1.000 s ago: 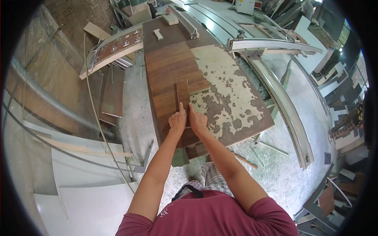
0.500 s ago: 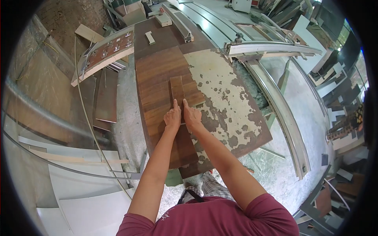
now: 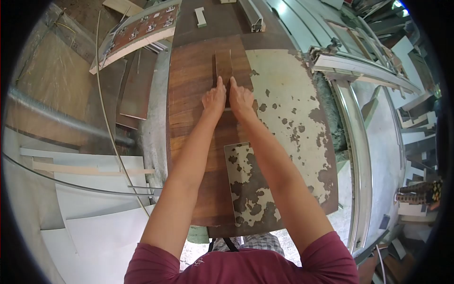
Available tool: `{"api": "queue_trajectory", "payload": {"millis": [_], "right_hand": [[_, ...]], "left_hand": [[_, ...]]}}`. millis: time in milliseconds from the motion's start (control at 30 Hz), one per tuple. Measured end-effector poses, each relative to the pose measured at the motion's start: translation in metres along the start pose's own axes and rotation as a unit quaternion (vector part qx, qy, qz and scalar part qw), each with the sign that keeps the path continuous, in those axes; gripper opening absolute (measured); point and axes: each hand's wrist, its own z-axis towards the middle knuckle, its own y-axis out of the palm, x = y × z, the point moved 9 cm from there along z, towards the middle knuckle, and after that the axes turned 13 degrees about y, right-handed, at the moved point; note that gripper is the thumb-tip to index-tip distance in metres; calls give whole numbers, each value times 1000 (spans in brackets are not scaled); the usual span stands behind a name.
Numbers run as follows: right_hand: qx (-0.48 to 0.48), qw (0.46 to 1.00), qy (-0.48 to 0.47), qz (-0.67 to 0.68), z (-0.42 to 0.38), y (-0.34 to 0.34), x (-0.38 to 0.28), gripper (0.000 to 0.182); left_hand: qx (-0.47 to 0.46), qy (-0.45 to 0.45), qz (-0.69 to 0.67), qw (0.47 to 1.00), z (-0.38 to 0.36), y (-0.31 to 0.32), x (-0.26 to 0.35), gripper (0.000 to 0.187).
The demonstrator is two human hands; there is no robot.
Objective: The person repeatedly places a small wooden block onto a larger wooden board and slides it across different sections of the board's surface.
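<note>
Both hands, left (image 3: 215,98) and right (image 3: 242,98), have slid farther from the body since half a second ago, taking the narrow wood strip (image 3: 223,66) toward the far end of the panel. Biggest thing here is the brown-topped workbench (image 3: 184,21), and it carries everything else in reach. On its left side lies a wood-grain panel (image 3: 189,80), flat, so I'd guess it's down there for full support. Right next to it is a patchy cream coating (image 3: 283,85), worn through to brown. Then the strip: lying lengthwise on the panel, pointing straight away from the body. Hands are close together, one along each long side, fingers mostly curled in on it and index fingers stretched forward, probably to keep it straight and pressed evenly. Can't make out the thumbs. Smallest bit: a pale offcut (image 3: 200,16) farther up the bench, well apart from the hands.
</note>
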Motion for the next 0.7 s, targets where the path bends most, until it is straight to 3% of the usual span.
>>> {"api": "queue_trajectory", "payload": {"millis": [167,367,533,700], "right_hand": [[-2,1000,-25,10,67,10,-18,34],[7,999,-23,23,115,20,-31,25],[21,999,-31,27,113,13,-32,20],[-15,1000,-2,9,77,14,-24,29]], "left_hand": [[-34,-30,11,999,56,-1,-7,42],[1,-34,24,999,107,4,-25,41],[-2,1,46,999,109,4,-22,41],[5,5,38,999,75,0,-15,40]]}}
